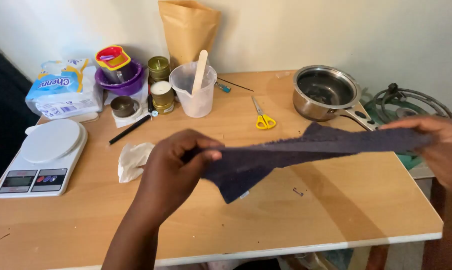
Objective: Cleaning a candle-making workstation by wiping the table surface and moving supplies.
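Observation:
A dark blue-grey cloth (286, 152) is stretched between both my hands above the wooden table (296, 215). My left hand (178, 167) pinches its left end near the table's middle. My right hand (438, 145) grips the other end out past the table's right edge. A loose corner of the cloth hangs down toward the tabletop.
A white kitchen scale (43, 155) sits at the left, a crumpled tissue (133, 160) beside it. At the back stand a plastic jug with a wooden stick (193, 90), small tins (161, 82), a purple bowl (121, 72), a brown paper bag (188, 27), yellow scissors (263, 117) and a steel saucepan (326, 92).

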